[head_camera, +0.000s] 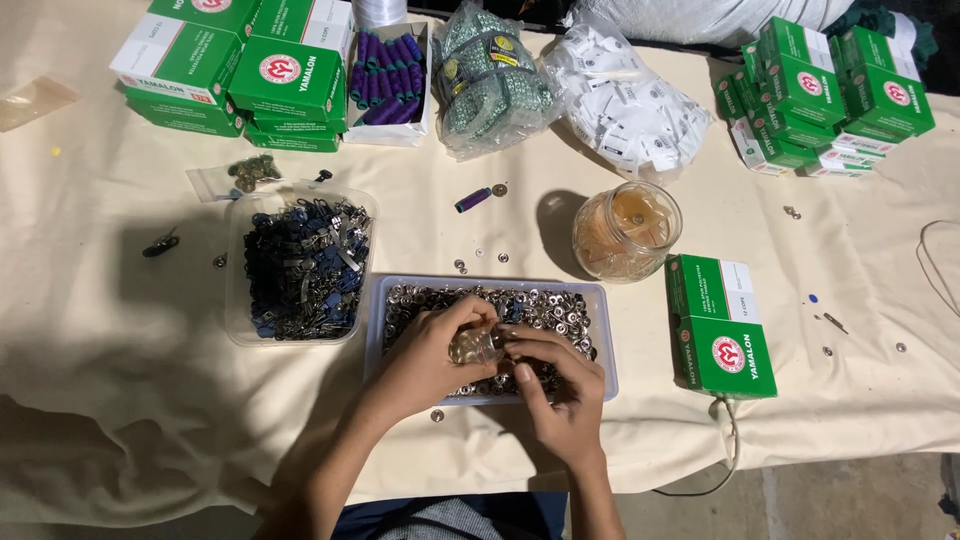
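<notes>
Two hands, left hand (425, 350) and right hand (555, 385), together gripping small clear rounded container (474, 345), glassy and yellowish, above tray (603, 340) of silver metal rings (545, 305) on cloth-covered tabletop (100, 330).

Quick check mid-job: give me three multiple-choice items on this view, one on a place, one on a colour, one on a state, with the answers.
1. Where is the tray of silver metal rings?
A. under both hands
B. by the far boxes
C. on the floor

2. What colour are the thread spools in the open white box?
A. red
B. purple
C. yellow

3. What does the left hand hold?
A. scissors
B. nothing
C. a small clear glass jar

Answers: 1 A, the hands hover over it. 2 B, purple tops show. 3 C, fingers wrap the jar; the right hand touches it.
</notes>
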